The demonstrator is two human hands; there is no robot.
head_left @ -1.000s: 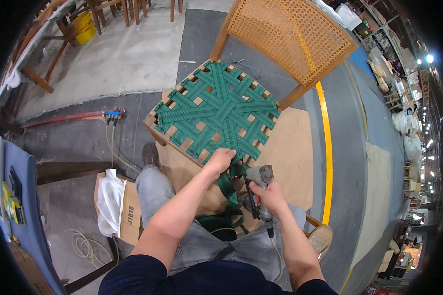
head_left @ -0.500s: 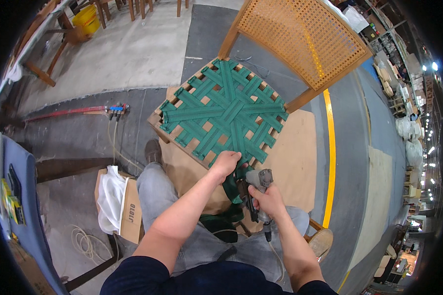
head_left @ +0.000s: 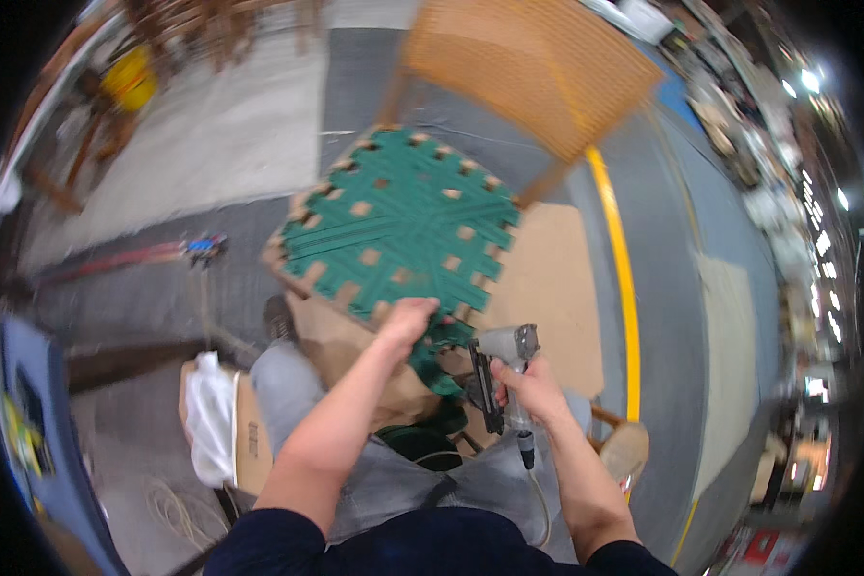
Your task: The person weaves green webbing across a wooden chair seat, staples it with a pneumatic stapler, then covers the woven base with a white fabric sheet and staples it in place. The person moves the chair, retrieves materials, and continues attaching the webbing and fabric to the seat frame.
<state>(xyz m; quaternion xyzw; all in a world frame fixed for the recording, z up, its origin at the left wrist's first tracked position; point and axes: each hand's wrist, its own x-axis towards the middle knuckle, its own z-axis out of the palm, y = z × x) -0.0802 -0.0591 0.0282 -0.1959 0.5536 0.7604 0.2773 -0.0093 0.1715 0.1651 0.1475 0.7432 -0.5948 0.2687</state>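
A wooden chair stands in front of me, its seat (head_left: pixel 394 226) crossed by woven green webbing straps and its cane back (head_left: pixel 533 72) on the far side. At the near edge of the seat, my left hand (head_left: pixel 411 322) is closed on the green webbing strap (head_left: pixel 434 372), whose loose length hangs between my knees. My right hand (head_left: pixel 531 389) grips a grey and black pneumatic staple gun (head_left: pixel 504 344) by its handle, with an air hose at the bottom. The gun is held just right of the strap, apart from the seat edge. Motion blurs the chair.
Brown cardboard (head_left: pixel 552 288) lies under the chair. Left of my leg stands a carton (head_left: pixel 248 432) with white plastic. A red hose (head_left: pixel 115 267) and a coiled line (head_left: pixel 178 509) lie on the floor. A wooden stool (head_left: pixel 624 451) is at my right.
The whole view has shifted, so the chair now appears farther left. The staple gun has moved rightward from the strap and seat edge. My left hand stays on the strap.
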